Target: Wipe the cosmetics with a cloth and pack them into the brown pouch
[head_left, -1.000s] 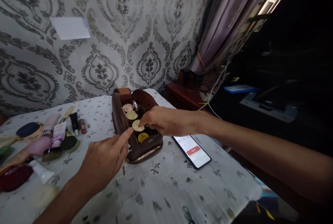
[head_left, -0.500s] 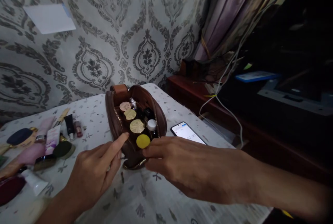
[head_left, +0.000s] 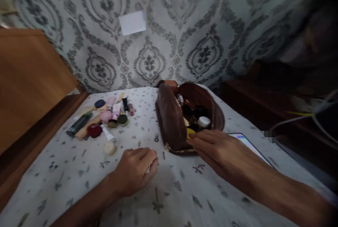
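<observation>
A brown leather cosmetic bag (head_left: 170, 121) stands unzipped on the table. Inside it are a white-capped container (head_left: 204, 121), dark items and a yellow round lid (head_left: 190, 133), partly covered by fingers. My right hand (head_left: 215, 146) reaches over the bag's front right end, fingers stretched out together and tips at the yellow lid; its thumb is hidden. Left of the bag, my left hand (head_left: 137, 170) hovers low over the tablecloth with its fingers curled closed. A small pale patch shows between those fingers, and I cannot tell whether they hold anything.
Makeup items lie grouped at left: a pink sponge (head_left: 106, 117), a white tube (head_left: 107, 133), a dark red round case (head_left: 94, 130) and several others. A cream round piece (head_left: 109, 148) sits nearer. A phone (head_left: 249, 144) lies beside my right wrist. Wooden furniture (head_left: 31, 79) borders the left.
The view has swung left, bringing more of the makeup group and the wooden furniture in. My left hand has left the bag's rim and its fingers have curled. My right hand stays at the bag.
</observation>
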Tool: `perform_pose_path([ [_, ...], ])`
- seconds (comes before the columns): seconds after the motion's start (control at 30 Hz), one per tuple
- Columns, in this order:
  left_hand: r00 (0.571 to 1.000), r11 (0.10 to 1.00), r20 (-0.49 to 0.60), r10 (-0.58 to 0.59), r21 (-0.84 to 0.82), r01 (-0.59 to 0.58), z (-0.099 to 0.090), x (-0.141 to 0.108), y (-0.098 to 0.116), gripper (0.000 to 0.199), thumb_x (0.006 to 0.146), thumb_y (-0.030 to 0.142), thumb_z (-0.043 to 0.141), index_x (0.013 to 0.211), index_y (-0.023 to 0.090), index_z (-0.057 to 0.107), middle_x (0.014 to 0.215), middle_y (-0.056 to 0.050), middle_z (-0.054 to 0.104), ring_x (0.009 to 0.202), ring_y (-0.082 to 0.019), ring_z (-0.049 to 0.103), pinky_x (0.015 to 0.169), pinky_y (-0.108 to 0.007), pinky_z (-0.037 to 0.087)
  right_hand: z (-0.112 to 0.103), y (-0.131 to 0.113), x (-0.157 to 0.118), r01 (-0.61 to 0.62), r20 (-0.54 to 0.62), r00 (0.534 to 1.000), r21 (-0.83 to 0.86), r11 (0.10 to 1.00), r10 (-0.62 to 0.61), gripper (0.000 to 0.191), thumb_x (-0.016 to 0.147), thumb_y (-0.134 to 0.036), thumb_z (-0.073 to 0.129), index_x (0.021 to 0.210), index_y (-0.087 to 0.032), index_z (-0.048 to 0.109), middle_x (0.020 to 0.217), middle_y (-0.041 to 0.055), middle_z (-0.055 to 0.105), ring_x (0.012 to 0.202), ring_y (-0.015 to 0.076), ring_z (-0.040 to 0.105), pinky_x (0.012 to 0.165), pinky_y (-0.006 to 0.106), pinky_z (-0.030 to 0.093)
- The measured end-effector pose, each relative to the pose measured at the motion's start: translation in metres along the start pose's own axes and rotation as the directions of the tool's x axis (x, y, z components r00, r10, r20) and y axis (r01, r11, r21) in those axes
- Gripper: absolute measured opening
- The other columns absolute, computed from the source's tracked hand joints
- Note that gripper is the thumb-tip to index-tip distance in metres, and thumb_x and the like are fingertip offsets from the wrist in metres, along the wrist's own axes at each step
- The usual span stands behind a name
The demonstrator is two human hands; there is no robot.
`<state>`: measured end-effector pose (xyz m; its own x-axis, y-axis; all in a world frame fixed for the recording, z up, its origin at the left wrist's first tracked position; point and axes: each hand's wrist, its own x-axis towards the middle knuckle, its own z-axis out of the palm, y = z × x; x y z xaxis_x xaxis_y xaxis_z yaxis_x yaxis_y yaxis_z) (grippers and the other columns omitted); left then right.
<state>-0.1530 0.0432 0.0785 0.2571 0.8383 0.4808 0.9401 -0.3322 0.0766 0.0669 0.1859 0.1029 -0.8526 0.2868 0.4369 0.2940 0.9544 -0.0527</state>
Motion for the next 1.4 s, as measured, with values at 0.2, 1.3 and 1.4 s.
perform_pose_path([
  [0.2, 0.961, 0.960, 0.006, -0.276, 0.054, 0.275, -0.026, -0.059, -0.033, 0.024, 0.095, 0.018, 0.035, 0.079, 0.019, 0.054, 0.067, 0.000, 0.061, 0.057, -0.011, 0.057, 0.056, -0.023, 0.040, 0.015, -0.028, 0.004, 0.039, -0.354, 0.934, -0.013, 0.999, -0.041, 0.019, 0.091, -0.017, 0.051, 0.104, -0.017, 0.066, 0.110, 0.0121, 0.069, 0.102, 0.0264, 0.063, 0.085, 0.041, 0.051],
  [1.3, 0.632, 0.627, 0.093, -0.769, 0.301, 0.719, -0.013, -0.041, -0.142, 0.034, 0.090, 0.033, 0.053, 0.120, 0.018, 0.052, 0.121, -0.014, 0.057, 0.110, -0.026, 0.058, 0.085, -0.034, 0.045, 0.126, -0.138, 0.045, -0.469, 0.521, 0.831, 0.845, -0.258, 0.194, 0.047, 0.063, -0.059, 0.075, 0.080, -0.015, 0.070, 0.066, 0.0031, 0.066, 0.059, 0.0125, 0.056, 0.057, 0.025, 0.041],
  [1.4, 0.639, 0.637, 0.087, -0.764, 0.262, 0.725, -0.015, -0.049, -0.140, 0.027, 0.091, 0.035, 0.053, 0.112, 0.019, 0.055, 0.118, -0.012, 0.059, 0.109, -0.024, 0.058, 0.084, -0.032, 0.044, 0.125, -0.140, 0.045, -0.467, 0.507, 0.840, 0.857, -0.218, 0.194, 0.048, 0.063, -0.060, 0.074, 0.079, -0.015, 0.069, 0.065, 0.0032, 0.066, 0.060, 0.0134, 0.056, 0.058, 0.026, 0.041],
])
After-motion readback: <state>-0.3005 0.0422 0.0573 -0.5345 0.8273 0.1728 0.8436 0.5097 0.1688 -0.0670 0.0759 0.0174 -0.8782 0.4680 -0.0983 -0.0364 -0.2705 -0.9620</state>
